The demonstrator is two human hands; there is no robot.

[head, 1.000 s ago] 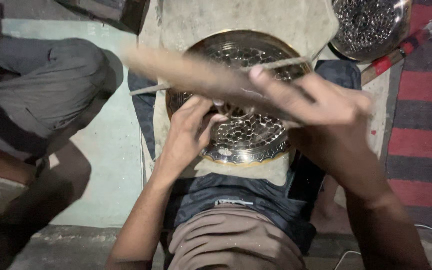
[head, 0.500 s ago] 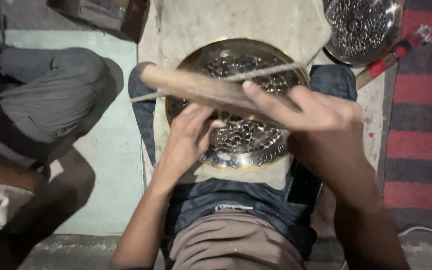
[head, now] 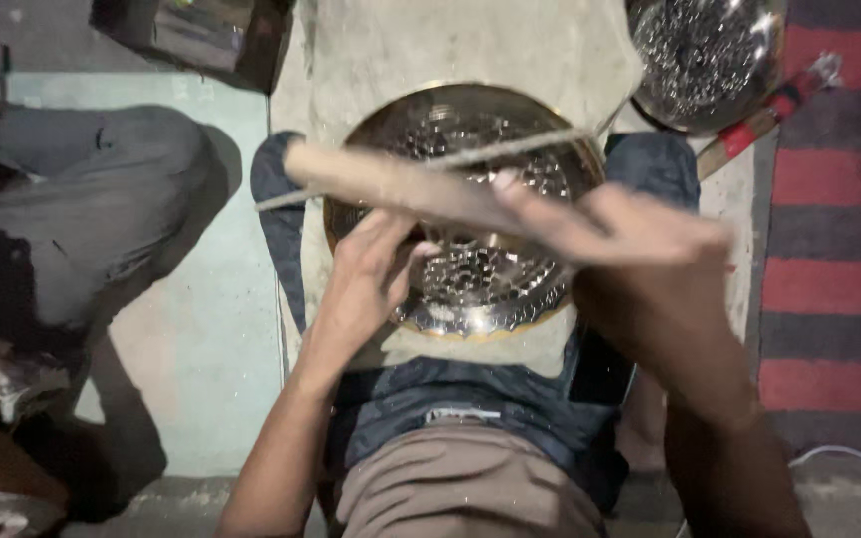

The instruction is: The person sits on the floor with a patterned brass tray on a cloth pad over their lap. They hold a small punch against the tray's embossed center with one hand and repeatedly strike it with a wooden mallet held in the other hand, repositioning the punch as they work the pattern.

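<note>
head view: right hand (head: 650, 269) grips wooden stick (head: 401, 184) over dimpled brass dish (head: 470, 269)

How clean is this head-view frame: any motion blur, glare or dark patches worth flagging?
Head view: the right hand and its wooden stick are smeared by motion blur; the left hand is sharper. Bright glare spots sit on the hammered metal bowl and the second bowl. The left edge, where another person's trouser leg sits, falls into deep shadow.

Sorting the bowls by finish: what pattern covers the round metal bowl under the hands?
The metal bowl has a shiny hammered, honeycomb-like dimple pattern, seen in the head view.
</note>
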